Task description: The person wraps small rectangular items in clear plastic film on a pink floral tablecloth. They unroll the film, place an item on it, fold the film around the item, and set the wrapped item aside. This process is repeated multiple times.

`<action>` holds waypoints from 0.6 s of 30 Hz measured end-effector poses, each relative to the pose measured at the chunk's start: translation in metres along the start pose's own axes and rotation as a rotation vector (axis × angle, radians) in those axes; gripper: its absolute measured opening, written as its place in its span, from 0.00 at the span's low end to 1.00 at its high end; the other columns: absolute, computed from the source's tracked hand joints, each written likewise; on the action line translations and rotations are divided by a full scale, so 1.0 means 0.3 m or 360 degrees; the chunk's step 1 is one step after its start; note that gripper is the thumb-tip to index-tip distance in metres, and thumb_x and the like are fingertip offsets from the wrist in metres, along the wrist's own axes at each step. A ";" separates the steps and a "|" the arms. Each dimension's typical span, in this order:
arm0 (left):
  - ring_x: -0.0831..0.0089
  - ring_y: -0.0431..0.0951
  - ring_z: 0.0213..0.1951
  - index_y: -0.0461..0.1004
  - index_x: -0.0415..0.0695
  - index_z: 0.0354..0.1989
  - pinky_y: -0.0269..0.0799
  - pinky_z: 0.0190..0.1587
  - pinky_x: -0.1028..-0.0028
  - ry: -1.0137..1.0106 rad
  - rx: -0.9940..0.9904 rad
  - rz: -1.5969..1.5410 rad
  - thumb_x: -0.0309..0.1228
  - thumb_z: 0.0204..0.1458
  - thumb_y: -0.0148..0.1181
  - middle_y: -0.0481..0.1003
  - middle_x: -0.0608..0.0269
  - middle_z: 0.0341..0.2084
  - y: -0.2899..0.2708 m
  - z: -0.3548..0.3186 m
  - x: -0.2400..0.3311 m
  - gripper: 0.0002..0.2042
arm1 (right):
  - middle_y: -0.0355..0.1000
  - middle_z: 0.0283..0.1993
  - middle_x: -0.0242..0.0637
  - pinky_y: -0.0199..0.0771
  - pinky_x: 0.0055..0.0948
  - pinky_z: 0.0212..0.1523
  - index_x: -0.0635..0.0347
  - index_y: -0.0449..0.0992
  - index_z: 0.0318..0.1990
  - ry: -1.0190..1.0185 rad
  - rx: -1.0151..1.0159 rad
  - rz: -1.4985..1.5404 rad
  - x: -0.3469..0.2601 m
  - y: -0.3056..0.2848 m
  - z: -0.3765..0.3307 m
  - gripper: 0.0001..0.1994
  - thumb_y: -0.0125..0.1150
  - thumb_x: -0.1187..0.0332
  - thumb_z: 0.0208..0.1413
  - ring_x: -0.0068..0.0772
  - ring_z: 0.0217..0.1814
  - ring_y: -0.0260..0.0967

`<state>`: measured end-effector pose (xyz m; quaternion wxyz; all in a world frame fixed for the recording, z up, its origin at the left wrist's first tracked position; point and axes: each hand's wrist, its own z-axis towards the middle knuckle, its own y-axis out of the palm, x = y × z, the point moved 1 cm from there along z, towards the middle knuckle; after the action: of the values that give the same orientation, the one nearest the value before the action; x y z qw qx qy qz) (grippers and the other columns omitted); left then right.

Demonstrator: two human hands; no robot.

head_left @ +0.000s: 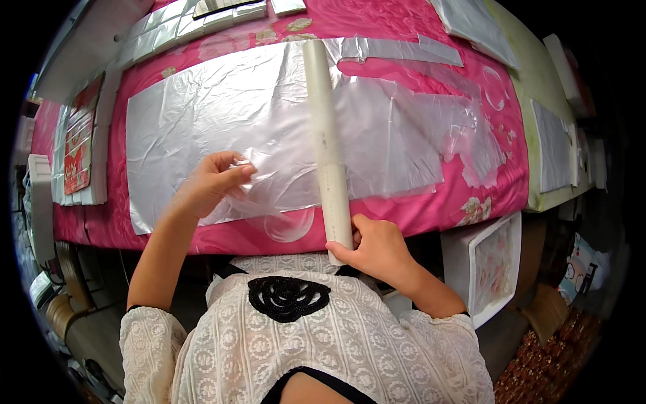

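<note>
A long off-white plastic pipe (pixel 323 128) lies across the sheets, its near end jutting past the table's front edge. My right hand (pixel 380 246) is closed around that near end. My left hand (pixel 215 180) pinches a crumpled bit of clear plastic film (pixel 250 161) a little above the table, left of the pipe. Beneath spreads a wide silvery plastic sheet (pixel 175 128), flat but creased. To the pipe's right, thin translucent film (pixel 383 135) continues, with a ragged right end. A narrow silvery strip (pixel 397 50) runs along the far side.
A pink patterned cloth (pixel 501 161) covers the table. Rows of silvery flat packs (pixel 158 34) line the back left, with a red printed pack (pixel 83 138) at left. A stack of plastic sheets (pixel 474 27) sits back right. Below the right edge stands a white tray (pixel 501 262).
</note>
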<state>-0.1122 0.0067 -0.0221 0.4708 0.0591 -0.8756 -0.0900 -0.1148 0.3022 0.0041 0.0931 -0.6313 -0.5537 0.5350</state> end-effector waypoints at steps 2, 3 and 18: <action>0.84 0.72 0.26 0.74 0.42 0.35 0.68 0.29 0.83 0.0043 0.0203 -0.0022 0.33 0.50 0.62 0.74 0.71 0.27 -0.131 -0.054 0.000 0.09 | 0.71 0.21 0.43 0.71 0.36 0.27 0.65 0.71 0.27 0.0080 -0.0065 0.0141 0.013 -0.025 -0.007 0.22 0.66 0.52 0.39 0.44 0.24 0.71; 0.85 0.72 0.27 0.74 0.41 0.36 0.67 0.29 0.84 0.0053 0.0244 -0.0026 0.33 0.50 0.62 0.74 0.71 0.27 -0.197 -0.081 0.002 0.09 | 0.71 0.21 0.44 0.70 0.35 0.27 0.66 0.71 0.28 0.0136 -0.0090 0.0147 0.019 -0.035 -0.009 0.21 0.64 0.54 0.39 0.43 0.24 0.72; 0.62 0.73 0.43 0.71 0.39 0.45 0.69 0.45 0.69 0.0911 0.1278 0.2066 0.24 0.44 0.62 0.73 0.56 0.42 -0.358 -0.113 0.093 0.17 | 0.71 0.21 0.44 0.70 0.35 0.27 0.66 0.71 0.27 0.0165 -0.0052 0.0138 0.043 -0.052 -0.016 0.20 0.64 0.55 0.39 0.43 0.23 0.71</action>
<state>-0.0972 -0.1069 -0.0039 0.5775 -0.2751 -0.5467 0.5402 -0.1228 0.3206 0.0099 0.0881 -0.6829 -0.5289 0.4961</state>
